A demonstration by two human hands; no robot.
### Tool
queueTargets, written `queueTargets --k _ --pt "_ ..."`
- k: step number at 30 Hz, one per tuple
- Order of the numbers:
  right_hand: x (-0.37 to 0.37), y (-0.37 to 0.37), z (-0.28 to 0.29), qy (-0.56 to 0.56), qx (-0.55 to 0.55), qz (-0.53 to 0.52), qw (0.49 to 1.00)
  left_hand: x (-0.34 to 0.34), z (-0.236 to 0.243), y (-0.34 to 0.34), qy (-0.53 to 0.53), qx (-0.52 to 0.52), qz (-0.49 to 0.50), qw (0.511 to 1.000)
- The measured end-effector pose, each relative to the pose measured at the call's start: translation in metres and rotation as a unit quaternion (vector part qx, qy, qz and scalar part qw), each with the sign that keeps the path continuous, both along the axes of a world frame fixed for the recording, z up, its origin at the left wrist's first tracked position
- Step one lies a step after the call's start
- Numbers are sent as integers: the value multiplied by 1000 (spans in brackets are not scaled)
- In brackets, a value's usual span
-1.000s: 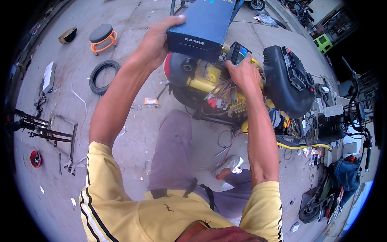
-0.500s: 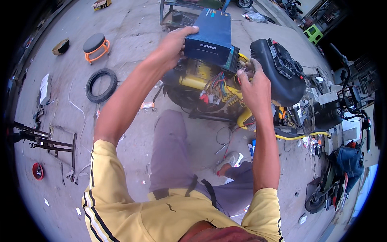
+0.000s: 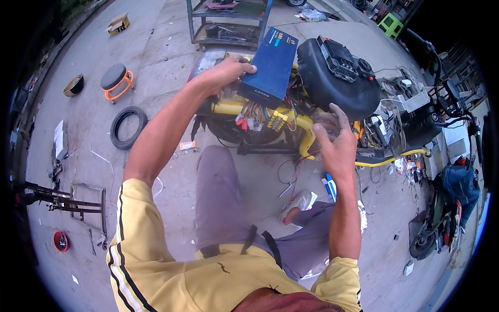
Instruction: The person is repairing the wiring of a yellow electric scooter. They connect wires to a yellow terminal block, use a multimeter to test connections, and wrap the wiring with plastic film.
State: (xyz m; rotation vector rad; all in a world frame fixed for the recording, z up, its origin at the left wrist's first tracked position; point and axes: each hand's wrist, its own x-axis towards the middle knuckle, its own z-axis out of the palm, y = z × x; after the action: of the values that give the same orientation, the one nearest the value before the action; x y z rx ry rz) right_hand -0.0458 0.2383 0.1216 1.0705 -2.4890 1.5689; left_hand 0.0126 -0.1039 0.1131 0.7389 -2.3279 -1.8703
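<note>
My left hand (image 3: 228, 75) grips the left side of a blue cardboard box (image 3: 269, 62), tilted over the opened body of a yellow-framed scooter (image 3: 226, 108). Colored wires with connectors (image 3: 249, 119) and a yellow terminal block (image 3: 278, 120) show below the box. My right hand (image 3: 335, 145) is lower right, fingers bent and apart with nothing visible in them, by the yellow frame tube. Behind it lies a large black molded shell (image 3: 332, 93) carrying a black ribbed unit (image 3: 337, 60). What is directly under the box is hidden.
A metal tool cart (image 3: 226, 15) stands behind the scooter. On the floor at left are an orange-legged stool (image 3: 113, 76), a loose tire (image 3: 128, 130), an open carton (image 3: 117, 23), a metal frame (image 3: 88, 208) and a red bowl (image 3: 61, 241). Another scooter (image 3: 436, 223) is at right.
My left hand has brought the box lower. My right hand has left the small black device it held by the box and moved down and right, its fingers spreading. The view has shifted.
</note>
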Motion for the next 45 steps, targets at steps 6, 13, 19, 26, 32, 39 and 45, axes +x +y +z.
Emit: queueTargets --k 6,13,19,26,32,39,45 --pt "-8 17 -13 -1 -11 3 1000 -21 -13 -18 5 -266 -2 964" --pt "-20 27 -35 -3 -35 5 999 -25 27 67 -47 -493 3 869" --pt "-30 28 -64 -1 -79 0 997 -48 35 65 -135 -498 -31 856" --pt "-49 37 -96 -24 -129 -9 991 -47 35 -5 -36 -360 1 932" --pt "-47 43 -89 -24 -122 -28 992 -45 28 10 -52 -449 -9 892" --pt "-46 37 -101 -46 -118 -17 992 -53 32 38 -84 -518 -5 851" --pt "-42 34 -102 -52 -113 -9 992 -67 27 61 -95 -553 10 828"
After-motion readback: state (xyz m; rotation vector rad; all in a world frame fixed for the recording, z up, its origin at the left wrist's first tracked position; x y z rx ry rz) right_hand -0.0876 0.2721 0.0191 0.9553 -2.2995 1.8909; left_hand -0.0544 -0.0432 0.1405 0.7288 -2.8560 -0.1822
